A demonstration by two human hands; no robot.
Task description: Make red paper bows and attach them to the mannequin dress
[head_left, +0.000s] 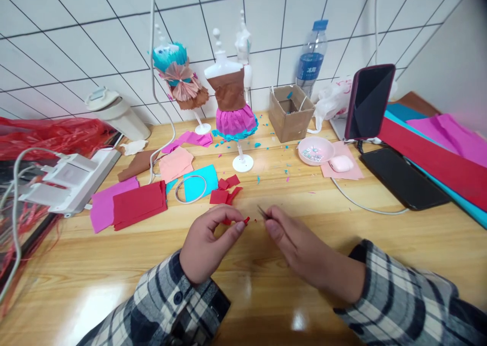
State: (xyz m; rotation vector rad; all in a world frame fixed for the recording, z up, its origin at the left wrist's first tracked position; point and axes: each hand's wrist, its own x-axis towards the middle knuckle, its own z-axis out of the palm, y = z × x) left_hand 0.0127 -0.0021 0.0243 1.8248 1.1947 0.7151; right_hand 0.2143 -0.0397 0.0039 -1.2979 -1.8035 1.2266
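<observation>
My left hand (211, 239) pinches a small red paper piece (247, 220) between thumb and forefinger, low over the wooden table. My right hand (297, 244) is closed around a thin pointed metal tool (262, 212); its tips point at the red piece, a short gap away. Most of the tool is hidden in the hand, so I cannot tell whether it is scissors or tweezers. A tiny red scrap (255, 220) lies between the hands. Just beyond my left hand are several red paper pieces (219, 197), near a blue paper sheet (207, 177) with a ring (176, 194) on it.
A mini dress form (230, 90) in brown and pink paper stands behind, beside a second dressed form (178, 77). To the right are a cardboard box (285, 120), a pink bowl (300, 156) of beads and a propped phone (369, 102). A power strip (76, 183) lies left.
</observation>
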